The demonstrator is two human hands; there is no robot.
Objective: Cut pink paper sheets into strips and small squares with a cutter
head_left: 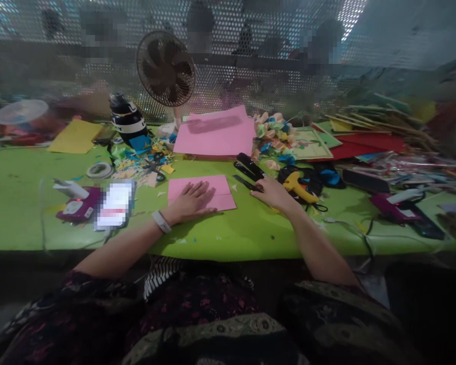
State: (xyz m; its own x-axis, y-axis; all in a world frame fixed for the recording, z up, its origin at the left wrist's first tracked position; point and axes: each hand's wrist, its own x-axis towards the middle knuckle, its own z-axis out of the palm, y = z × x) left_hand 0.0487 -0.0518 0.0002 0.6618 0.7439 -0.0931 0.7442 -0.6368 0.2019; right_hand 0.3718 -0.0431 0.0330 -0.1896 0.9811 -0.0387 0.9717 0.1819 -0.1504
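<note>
Left hand (190, 202) on pink paper (221, 190), stapler (250, 166) in right hand (272, 193)

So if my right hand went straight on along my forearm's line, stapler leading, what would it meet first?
Probably the large pink sheet: the black stapler at your right hand ends close to its near edge, though depth is hard to judge here.

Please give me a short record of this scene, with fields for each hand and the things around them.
Left hand: palm down, fingers spread, on small pink paper
Right hand: holding the near end of a black stapler
Surface: green table
Behind paper: large pink sheet, fan
Left of paper: tape roll, phone with blurred screen
</note>
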